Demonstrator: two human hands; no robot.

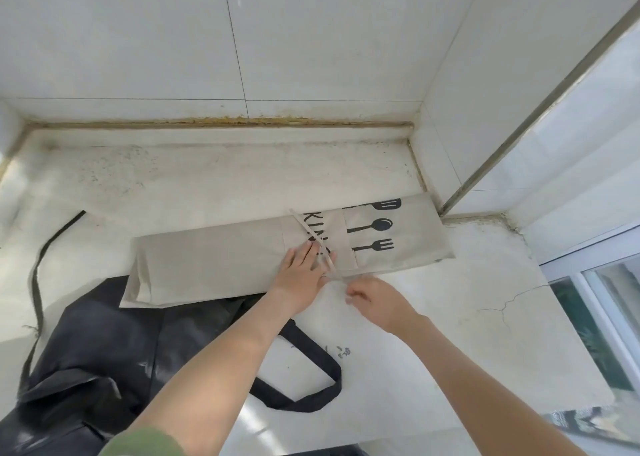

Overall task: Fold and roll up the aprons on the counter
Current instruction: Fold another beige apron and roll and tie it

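Note:
A beige apron [221,258] printed with black cutlery lies folded into a long flat strip across the white counter [450,317]. Its thin beige tie strap [304,228] crosses the strip diagonally. My left hand [301,275] presses flat on the strip near its front edge, fingers straight, touching the strap. Just off the front edge, my right hand [377,299] has curled fingers that pinch the strap's end. A black apron [104,351] lies crumpled at the front left, partly under the beige one.
The black apron's neck loop [311,379] lies on the counter between my forearms, and its long strap [38,282] trails up the left side. Tiled walls close the back and right. A window frame [588,282] borders the counter's right end.

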